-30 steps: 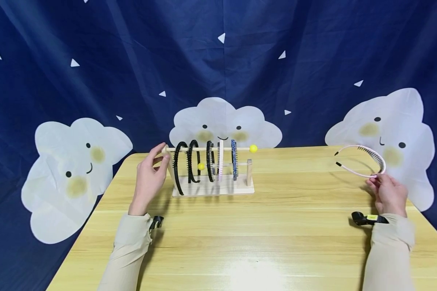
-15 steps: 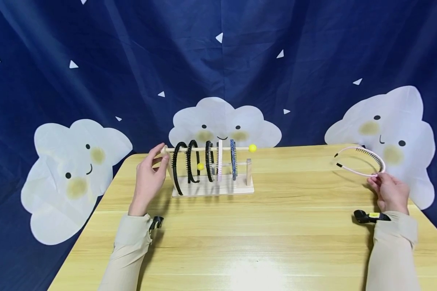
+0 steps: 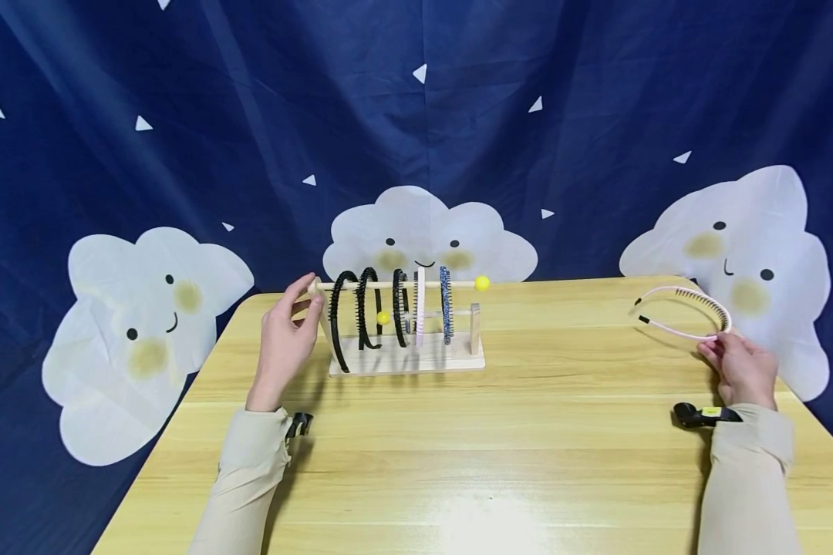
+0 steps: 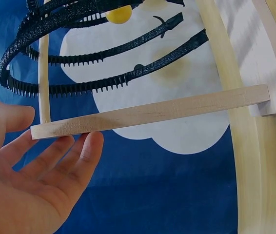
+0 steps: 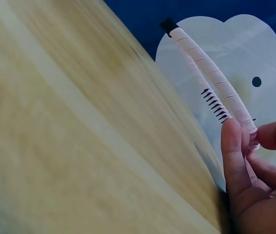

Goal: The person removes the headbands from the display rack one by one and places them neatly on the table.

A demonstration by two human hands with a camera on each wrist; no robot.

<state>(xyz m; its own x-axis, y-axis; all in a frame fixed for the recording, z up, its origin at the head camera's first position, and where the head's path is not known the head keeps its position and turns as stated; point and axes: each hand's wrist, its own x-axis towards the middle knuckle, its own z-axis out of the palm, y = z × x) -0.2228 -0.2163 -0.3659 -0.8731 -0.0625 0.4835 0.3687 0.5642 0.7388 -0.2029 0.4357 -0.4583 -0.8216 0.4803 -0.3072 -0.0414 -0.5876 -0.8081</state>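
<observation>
Behind the headband stand hangs a navy curtain (image 3: 423,139) with white cloud prints (image 3: 426,216), the middle one partly covered by the stand. Under the stand lies a wood-grain table (image 3: 562,432), its near edge cut off and a glare washing out part of its surface. Beige sleeves (image 3: 750,478) run off the lower edge. The wooden headband stand (image 3: 437,356) has a top rod and a lower rod, the lower one largely hidden by the bands.

At the stand's left end, the left hand (image 3: 284,347) holds the top of the upright between thumb and fingers; how firmly the thumb presses is hard to see. Well to the stand's right, the right hand (image 3: 743,370) pinches a pink toothed headband (image 3: 694,338) by its curved side. This band extends from the fingertips toward the stand, black-tipped ends foremost; the pinched part is hidden by the fingers.

On the stand's top rod hang black headbands (image 3: 335,324), which overlap and are hard to count, then a pale pink headband (image 3: 419,308) and a blue patterned headband (image 3: 446,304). Yellow ball caps (image 3: 482,283) finish the stand's rods.
</observation>
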